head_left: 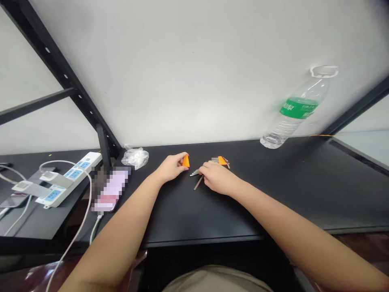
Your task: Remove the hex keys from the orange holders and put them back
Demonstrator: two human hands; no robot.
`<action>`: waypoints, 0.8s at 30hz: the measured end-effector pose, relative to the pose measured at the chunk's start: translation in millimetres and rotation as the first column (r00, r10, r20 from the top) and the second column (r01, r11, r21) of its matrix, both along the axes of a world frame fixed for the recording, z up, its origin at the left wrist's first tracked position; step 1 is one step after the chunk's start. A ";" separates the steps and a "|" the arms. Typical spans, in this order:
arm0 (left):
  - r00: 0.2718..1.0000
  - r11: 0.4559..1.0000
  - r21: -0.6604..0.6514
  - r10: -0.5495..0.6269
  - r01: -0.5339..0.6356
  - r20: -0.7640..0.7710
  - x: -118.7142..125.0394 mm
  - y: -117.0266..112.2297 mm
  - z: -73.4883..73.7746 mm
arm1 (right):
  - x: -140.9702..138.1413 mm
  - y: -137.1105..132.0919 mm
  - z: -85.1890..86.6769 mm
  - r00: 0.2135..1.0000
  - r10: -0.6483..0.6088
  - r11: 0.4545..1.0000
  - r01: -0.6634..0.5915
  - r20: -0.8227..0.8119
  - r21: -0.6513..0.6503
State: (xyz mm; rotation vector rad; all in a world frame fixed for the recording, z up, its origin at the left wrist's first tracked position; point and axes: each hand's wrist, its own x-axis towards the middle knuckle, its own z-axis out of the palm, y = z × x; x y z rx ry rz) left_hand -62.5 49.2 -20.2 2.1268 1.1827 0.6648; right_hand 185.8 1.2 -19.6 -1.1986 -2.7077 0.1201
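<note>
Left hand: thumb and fingers pinched on an orange holder, which sits between the fingertips over the middle of the black bench, a bit nearer its back edge than its front.

Right hand: just beside it, palm down, fingers bent over a few thin metal rods. Rod ends poke out on the left hand's side, one angled toward the front edge. Can't tell if the fingers are clamped on the rods or only touching (the hand itself covers the contact).

Second orange holder lies just past the right hand, toward the back edge, with metal rods sticking out of both sides. The two orange pieces are apart, right hand's fingers roughly between them.

Rest of the bench: crumpled clear plastic bag near the back left corner; phone along the left edge, screen pixelated, white cable plugged into its near end. Clear bottle with green label by the back edge, toward the back right corner. White power strip with chargers on a separate dark surface beyond the bench's left edge.
</note>
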 end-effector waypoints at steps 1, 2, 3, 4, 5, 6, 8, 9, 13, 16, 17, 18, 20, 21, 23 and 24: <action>1.000 1.000 -0.007 0.010 -0.010 0.010 0.7 -0.3 -0.6 | 0.1 0.0 -1.9 1.000 -0.007 1.000 0.007 -0.010 -0.009; 1.000 1.000 -0.014 0.019 -0.018 0.021 1.3 -0.6 -1.3 | 0.4 0.4 -3.4 0.999 -0.015 1.000 0.014 -0.029 -0.027; 0.999 1.000 -0.019 0.025 -0.025 0.034 1.8 -0.9 -1.9 | 1.2 1.1 -4.5 0.998 -0.021 0.998 0.018 -0.059 -0.058; 0.998 0.999 -0.021 0.029 -0.028 0.049 2.1 -1.1 -2.5 | 2.5 2.2 -4.8 0.995 -0.024 0.995 0.014 -0.099 -0.100; 0.998 0.999 -0.022 0.030 -0.029 0.063 2.4 -1.2 -3.0 | 4.6 3.8 -4.3 0.989 -0.024 0.989 0.002 -0.144 -0.149; 0.997 0.999 -0.024 0.030 -0.028 0.077 2.7 -1.2 -3.5 | 7.4 5.9 -3.1 0.982 -0.019 0.980 -0.019 -0.190 -0.196; 0.995 0.999 -0.034 0.029 -0.026 0.099 3.3 -0.7 -4.4 | 15.1 11.1 0.9 0.961 -0.018 0.960 -0.060 -0.275 -0.273; 0.994 0.999 -0.043 0.030 -0.025 0.107 3.7 -0.3 -4.8 | 19.7 14.1 2.9 0.948 -0.035 0.949 -0.068 -0.317 -0.309; 0.990 0.997 -0.077 0.031 -0.021 0.134 5.1 0.3 -5.9 | 35.8 25.9 5.7 0.810 -0.299 0.837 -0.031 -0.504 -0.547; 0.987 0.995 -0.094 0.039 -0.024 0.154 6.7 -1.3 -5.6 | 39.9 31.0 2.3 0.666 -0.462 0.783 -0.003 -0.586 -0.621; 0.986 0.995 -0.101 0.041 -0.025 0.161 7.4 -2.2 -5.2 | 39.6 31.5 1.3 0.634 -0.485 0.784 0.010 -0.603 -0.620; 0.985 0.994 -0.108 0.043 -0.025 0.167 8.4 -3.2 -4.5 | 38.6 31.3 0.7 0.614 -0.497 0.786 0.020 -0.613 -0.617; 0.984 0.993 -0.117 0.046 -0.027 0.170 10.5 -5.5 -2.4 | 35.8 29.7 1.0 0.601 -0.504 0.791 0.032 -0.620 -0.611; 0.985 0.993 -0.119 0.046 -0.026 0.169 11.5 -6.6 -1.1 | 34.3 28.4 1.8 0.603 -0.503 0.793 0.036 -0.620 -0.608; 0.985 0.993 -0.113 0.045 -0.027 0.164 13.2 -8.6 1.6 | 31.9 25.7 4.4 0.616 -0.494 0.794 0.033 -0.614 -0.607; 0.986 0.994 -0.101 0.047 -0.031 0.159 13.8 -9.3 2.7 | 31.2 24.5 5.8 0.622 -0.489 0.795 0.029 -0.611 -0.607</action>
